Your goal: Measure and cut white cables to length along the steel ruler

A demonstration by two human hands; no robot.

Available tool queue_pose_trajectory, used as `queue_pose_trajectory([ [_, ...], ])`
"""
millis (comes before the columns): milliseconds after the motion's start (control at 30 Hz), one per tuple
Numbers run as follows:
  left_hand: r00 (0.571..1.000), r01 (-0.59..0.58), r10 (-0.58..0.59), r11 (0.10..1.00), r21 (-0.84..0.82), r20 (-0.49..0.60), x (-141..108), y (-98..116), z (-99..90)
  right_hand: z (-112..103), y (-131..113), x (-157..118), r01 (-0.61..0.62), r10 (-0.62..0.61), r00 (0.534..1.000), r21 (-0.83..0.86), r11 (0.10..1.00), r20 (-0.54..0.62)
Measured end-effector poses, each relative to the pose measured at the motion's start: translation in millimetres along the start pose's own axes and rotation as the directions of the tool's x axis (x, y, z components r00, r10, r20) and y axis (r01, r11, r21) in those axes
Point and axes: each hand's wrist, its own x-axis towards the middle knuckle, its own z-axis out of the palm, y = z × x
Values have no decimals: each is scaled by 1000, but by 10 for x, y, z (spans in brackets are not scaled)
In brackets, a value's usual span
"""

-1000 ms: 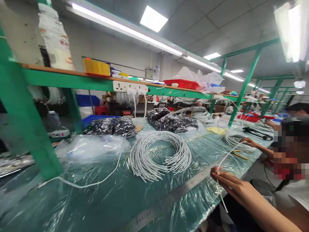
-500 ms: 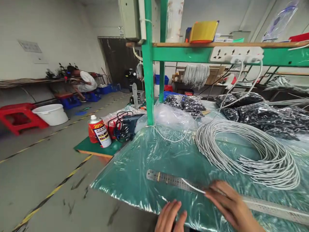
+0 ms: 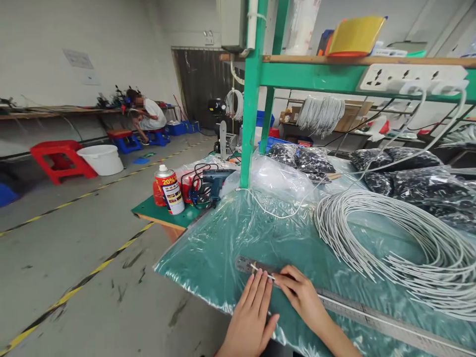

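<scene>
Two hands at near table edge | right hand (image 3: 302, 296) pinches thin white wire (image 3: 260, 270), now slid left to the end of the metal ruler (image 3: 372, 317) | left hand (image 3: 250, 317) flat, fingers together, beside it | wire end lined up for measuring, I think

Under your fingers lies a thin white cable (image 3: 262, 270) — one short, pale length, stretched flat along the steel ruler (image 3: 357, 313) near the worktop's front edge, close to its left corner. You can see only its tip, poking out just beyond your fingertips at the ruler's left end; the rest is hidden beneath them. The ruler is a long, narrow, grey metal strip with fine markings — it lies flat on the plastic-covered worktop and runs along that front edge towards the right.
</scene>
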Motion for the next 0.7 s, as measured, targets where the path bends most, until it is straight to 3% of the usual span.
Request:
queue_pose_trajectory([
  [700, 996, 93, -93, 995, -32, 6, 2, 59, 21, 31, 5, 43, -130, 125, 991, 177, 976, 43],
])
